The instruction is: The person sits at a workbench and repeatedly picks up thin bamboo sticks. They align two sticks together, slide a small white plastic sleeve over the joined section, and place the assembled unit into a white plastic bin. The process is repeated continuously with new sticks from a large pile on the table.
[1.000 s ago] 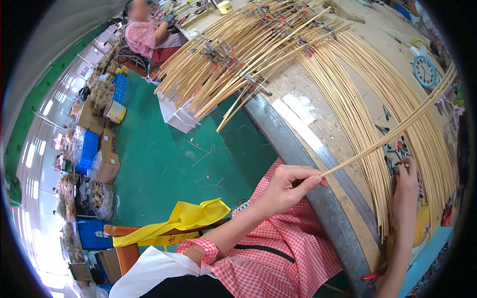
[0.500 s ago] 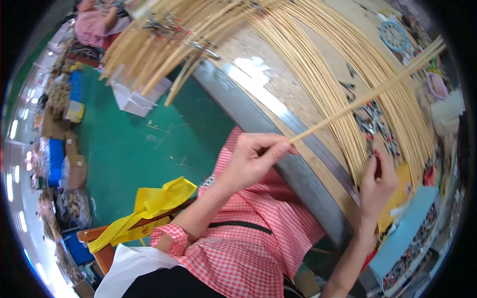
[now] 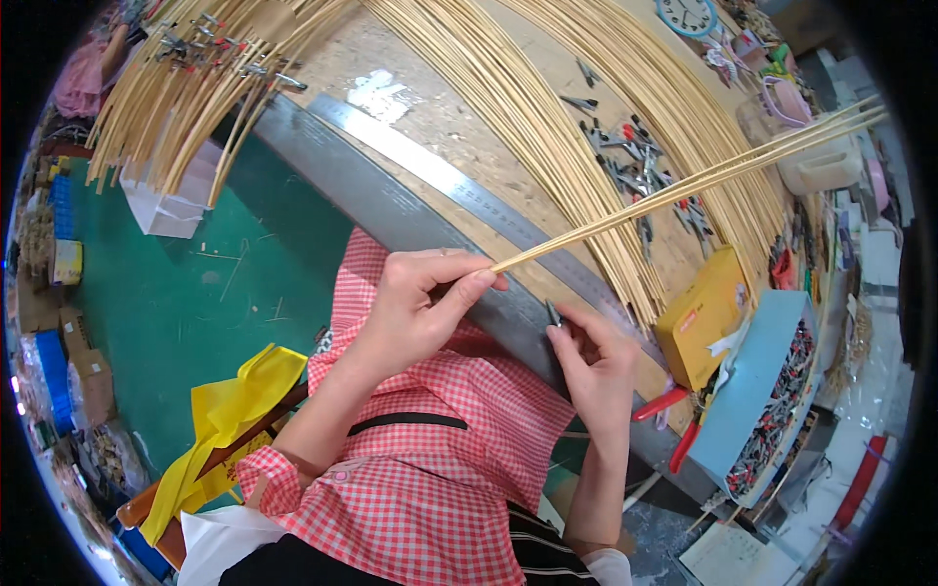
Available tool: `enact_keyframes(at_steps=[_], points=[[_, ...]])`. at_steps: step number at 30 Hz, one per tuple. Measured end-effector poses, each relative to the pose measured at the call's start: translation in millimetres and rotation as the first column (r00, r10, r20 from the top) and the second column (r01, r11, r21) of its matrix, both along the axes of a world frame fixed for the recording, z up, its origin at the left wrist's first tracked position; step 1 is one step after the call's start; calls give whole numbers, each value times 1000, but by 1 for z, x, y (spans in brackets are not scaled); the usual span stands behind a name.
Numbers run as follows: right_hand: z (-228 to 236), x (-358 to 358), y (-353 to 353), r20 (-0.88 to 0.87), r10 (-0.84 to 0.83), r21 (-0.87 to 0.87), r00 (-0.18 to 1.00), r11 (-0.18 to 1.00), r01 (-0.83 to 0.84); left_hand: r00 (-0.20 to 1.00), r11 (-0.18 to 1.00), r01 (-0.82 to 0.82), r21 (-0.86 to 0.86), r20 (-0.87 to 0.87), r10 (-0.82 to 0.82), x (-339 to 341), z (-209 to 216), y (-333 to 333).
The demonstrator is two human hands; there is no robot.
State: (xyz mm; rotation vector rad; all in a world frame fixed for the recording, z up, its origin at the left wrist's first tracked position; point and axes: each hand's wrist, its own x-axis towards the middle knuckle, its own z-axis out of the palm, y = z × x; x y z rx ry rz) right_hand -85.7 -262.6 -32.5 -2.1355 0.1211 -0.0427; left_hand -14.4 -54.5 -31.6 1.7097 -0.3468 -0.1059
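this looks like a craft workshop: a metal-edged surface [image 3: 445,122] carries rows of thin sticks [image 3: 542,137], a steel ruler [image 3: 425,161] and scattered clips [image 3: 640,161], with a blue box [image 3: 747,381] full of more clips and a red-handled tool [image 3: 660,403] beside it. cartons [image 3: 93,386] line the edge of the green floor [image 3: 225,283], and another person [image 3: 83,83], in pink, shows at the upper left.

The slender tan wooden sticks [image 3: 674,192] look smooth, the long silver metal ruler [image 3: 430,170] glossy, the red-and-white checked cloth apron [image 3: 420,498] matt.
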Motion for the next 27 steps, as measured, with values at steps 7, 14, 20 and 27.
enact_keyframes(at_steps=[7, 14, 20, 27], points=[[22, -7, -1, 14, -125, 270, 992, 956, 117, 999, 998, 52, 34, -3, -52, -4, 7, -6], [17, -4, 6, 158, -228, 708, 961, 704, 51, 982, 986, 157, -59, -93, -162, -13, 6, -15], [7, -4, 13, 206, -201, 695, 958, 719, 1, 976, 979, 190, -69, -94, -196, -15, 5, -17], [6, -5, 15, 198, -203, 702, 959, 713, 6, 975, 975, 213, -60, -54, -217, -16, 2, -17]])
